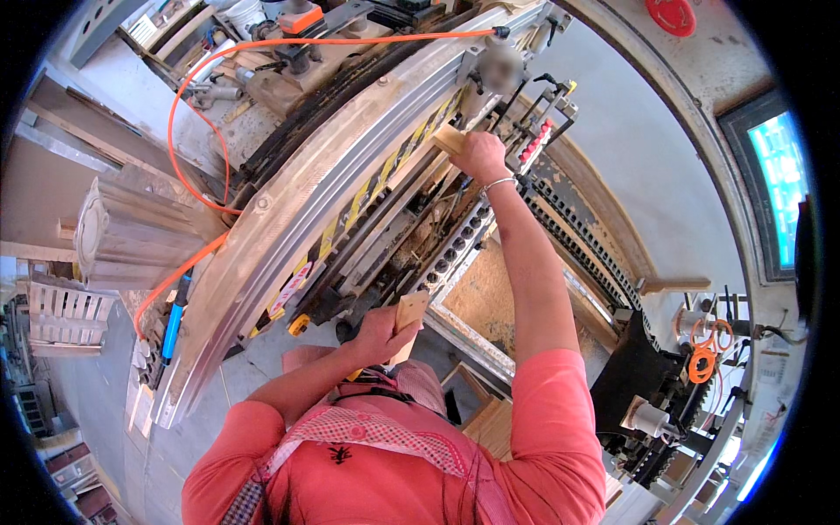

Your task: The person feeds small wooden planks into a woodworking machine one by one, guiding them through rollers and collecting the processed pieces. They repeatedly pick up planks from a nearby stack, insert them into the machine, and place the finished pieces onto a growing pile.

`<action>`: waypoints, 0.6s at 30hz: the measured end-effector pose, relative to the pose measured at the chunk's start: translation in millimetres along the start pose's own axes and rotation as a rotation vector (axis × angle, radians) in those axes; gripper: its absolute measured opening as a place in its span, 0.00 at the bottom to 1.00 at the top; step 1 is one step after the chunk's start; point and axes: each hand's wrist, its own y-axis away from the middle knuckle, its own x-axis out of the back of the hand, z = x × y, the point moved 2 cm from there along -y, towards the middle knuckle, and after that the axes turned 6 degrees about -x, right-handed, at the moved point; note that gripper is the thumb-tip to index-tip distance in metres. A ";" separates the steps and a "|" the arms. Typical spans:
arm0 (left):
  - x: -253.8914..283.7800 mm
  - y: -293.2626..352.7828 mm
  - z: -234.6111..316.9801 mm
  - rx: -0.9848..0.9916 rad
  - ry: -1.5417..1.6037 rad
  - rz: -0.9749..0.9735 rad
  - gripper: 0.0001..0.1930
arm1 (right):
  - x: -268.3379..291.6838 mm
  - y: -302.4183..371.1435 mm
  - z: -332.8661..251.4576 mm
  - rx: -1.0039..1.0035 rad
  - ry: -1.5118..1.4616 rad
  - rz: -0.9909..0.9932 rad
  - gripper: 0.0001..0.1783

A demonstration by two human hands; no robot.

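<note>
Close to my body, my left hand (378, 339) is closed around a light wooden piece (412, 308) that sticks up past the fingers and shows below them too. My right arm stretches forward over the machine. At its end my right hand (481, 159) grips another small wooden piece (450, 138), whose end points up and left. This hand is beside the machine's long metal rail (350, 131) and its yellow-and-black striped edge (359, 206). A row of red knobs (535, 140) lies just right of the right hand. The lower parts of both wooden pieces are partly hidden by my fingers.
An orange hose (179, 131) loops over the rail at the left. Wood dust fills a framed bed (486, 293) below my right arm. A lit screen (777, 192) stands far right, near a red button (671, 16). A blue-handled tool (176, 319) hangs at the rail's near end.
</note>
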 end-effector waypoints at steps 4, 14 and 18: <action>0.6 -0.2 -3.3 -0.004 -0.027 -0.077 0.13 | -3.9 -1.8 3.9 0.028 0.014 0.000 0.17; 3.5 -5.5 -1.8 -0.041 -0.133 -0.040 0.14 | 4.2 0.6 -2.7 0.000 0.032 -0.016 0.17; -2.0 -13.4 17.2 0.037 -0.365 -0.041 0.16 | -0.5 0.1 1.8 -0.008 0.012 0.014 0.17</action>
